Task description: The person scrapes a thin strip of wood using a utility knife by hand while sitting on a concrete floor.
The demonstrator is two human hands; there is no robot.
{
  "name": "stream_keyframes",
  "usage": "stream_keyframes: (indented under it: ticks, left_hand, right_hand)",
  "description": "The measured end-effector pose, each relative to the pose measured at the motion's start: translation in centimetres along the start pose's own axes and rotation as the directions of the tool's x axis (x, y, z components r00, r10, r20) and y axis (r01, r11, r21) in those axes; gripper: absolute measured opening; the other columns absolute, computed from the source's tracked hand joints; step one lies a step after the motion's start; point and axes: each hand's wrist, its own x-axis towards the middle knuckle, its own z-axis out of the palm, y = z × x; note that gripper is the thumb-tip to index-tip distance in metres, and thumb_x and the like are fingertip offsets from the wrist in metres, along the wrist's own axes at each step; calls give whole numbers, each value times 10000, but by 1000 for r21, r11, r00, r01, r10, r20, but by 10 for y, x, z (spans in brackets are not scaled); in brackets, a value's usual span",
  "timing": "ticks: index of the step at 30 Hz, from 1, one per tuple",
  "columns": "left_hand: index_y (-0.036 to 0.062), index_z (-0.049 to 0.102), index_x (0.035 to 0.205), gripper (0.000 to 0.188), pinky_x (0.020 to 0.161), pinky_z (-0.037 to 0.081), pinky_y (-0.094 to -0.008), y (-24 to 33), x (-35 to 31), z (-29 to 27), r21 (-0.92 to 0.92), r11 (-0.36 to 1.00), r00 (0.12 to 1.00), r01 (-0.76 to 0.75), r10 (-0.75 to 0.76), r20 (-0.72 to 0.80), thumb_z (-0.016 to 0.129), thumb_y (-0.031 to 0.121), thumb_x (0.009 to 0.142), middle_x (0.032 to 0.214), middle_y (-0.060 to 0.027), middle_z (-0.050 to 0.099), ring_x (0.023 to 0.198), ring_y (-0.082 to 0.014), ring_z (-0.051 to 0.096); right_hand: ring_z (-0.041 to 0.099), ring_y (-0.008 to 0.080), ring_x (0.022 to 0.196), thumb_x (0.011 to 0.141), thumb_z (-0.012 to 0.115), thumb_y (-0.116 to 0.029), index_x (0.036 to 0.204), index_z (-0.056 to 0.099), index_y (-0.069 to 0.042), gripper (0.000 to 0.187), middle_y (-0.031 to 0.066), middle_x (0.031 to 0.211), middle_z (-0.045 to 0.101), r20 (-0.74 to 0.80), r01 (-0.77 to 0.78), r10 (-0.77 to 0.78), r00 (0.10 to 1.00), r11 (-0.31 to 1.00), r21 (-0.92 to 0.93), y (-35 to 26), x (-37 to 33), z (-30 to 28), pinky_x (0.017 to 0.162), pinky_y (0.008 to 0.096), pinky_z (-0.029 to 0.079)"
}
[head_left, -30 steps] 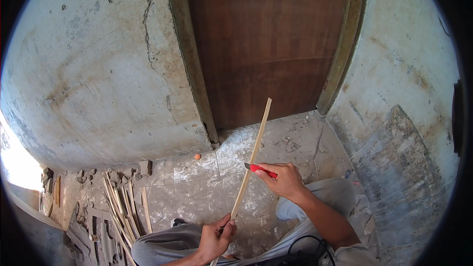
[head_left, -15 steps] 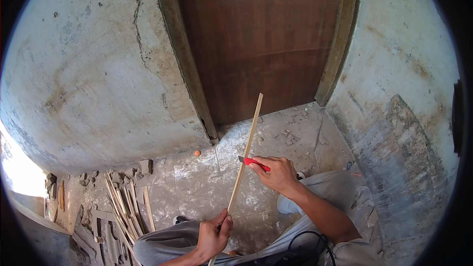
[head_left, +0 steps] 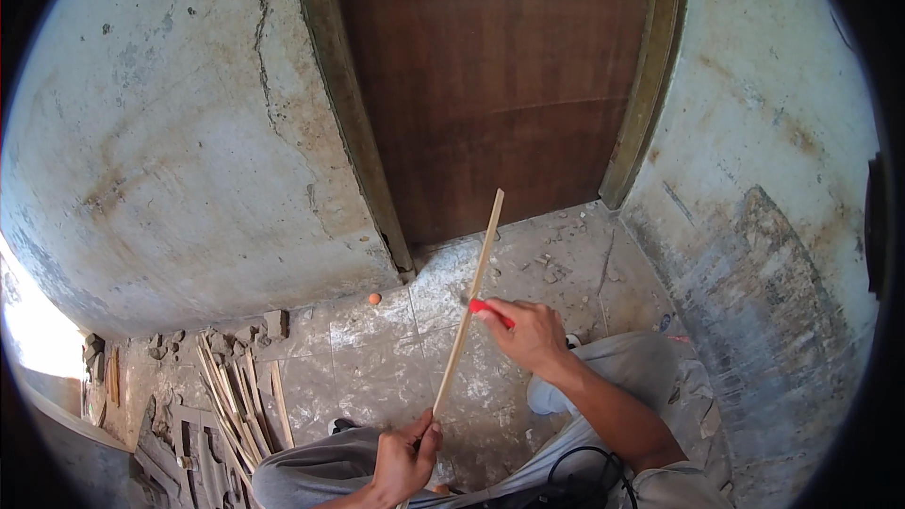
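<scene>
A long, thin bamboo strip (head_left: 456, 358) slants up and away in front of me, its far tip pointing toward the door. My left hand (head_left: 406, 457) is closed around its lower part, above my bent left knee. In my right hand (head_left: 531, 332) is a red-handled utility knife (head_left: 493, 311), gripped near the front of its handle. The knife's front end meets the strip around its middle; the blade itself is hard to make out here.
Several more strips (head_left: 236, 402) lie in a loose bundle left of my knee, beside a patterned concrete block (head_left: 193, 443). Stone rubble (head_left: 247, 333) lines the left wall's foot. A small orange ball (head_left: 374, 299) rests on the dusty floor. Ahead stands a brown door (head_left: 500, 85).
The strip and my left hand have dropped slightly lower in view. My right hand with the knife stays almost in place, at about the middle of the strip.
</scene>
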Motion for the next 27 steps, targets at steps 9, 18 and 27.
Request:
stream_keyframes:
  ticks: [9,18,27]
  left_hand:
    - [-24,637,1237,302,504,378,-263,9,-6,0,-1,975,974,-223,222,-43,530,165,1027,629,5,475,569,-72,413]
    - [-47,643,1174,299,487,387,-322,18,-8,-16,204,948,969,-243,247,7,564,191,1012,591,-83,468,530,-113,432]
    - [-11,653,964,219,475,371,-322,14,-19,-20,152,949,960,-277,279,5,536,166,1020,572,-63,482,492,-136,441]
  right_hand:
    - [681,374,675,929,639,-407,1059,758,-161,303,147,694,682,-28,-238,237,971,971,-30,12,15,-17,622,454,529]
    - [684,370,678,926,648,-393,1052,755,-160,286,148,723,695,-42,-199,200,979,980,21,7,20,-18,625,446,532]
    - [698,354,708,916,658,-383,1061,750,-130,306,145,777,715,-68,-123,126,990,991,46,13,16,-6,637,444,545]
